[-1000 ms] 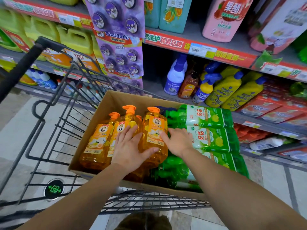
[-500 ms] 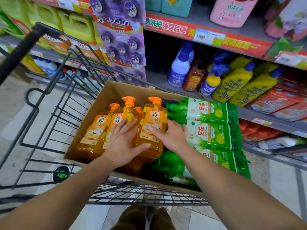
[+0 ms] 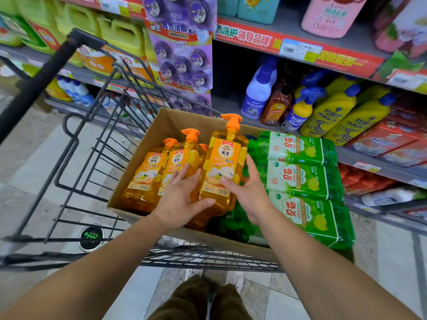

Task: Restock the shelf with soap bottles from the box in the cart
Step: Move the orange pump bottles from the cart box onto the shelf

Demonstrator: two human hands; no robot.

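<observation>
Left hand (image 3: 182, 199) and right hand (image 3: 249, 192) clasp one orange soap bottle (image 3: 221, 172) from both sides, upright above the cardboard box (image 3: 161, 125) in the cart (image 3: 76, 135); fingertips behind it probably wrapped.

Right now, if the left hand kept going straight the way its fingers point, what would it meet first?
The left hand points up and away along the held orange soap bottle. Straight on, it would probably meet the next orange pump bottle in the box, though depth is unclear.
</observation>
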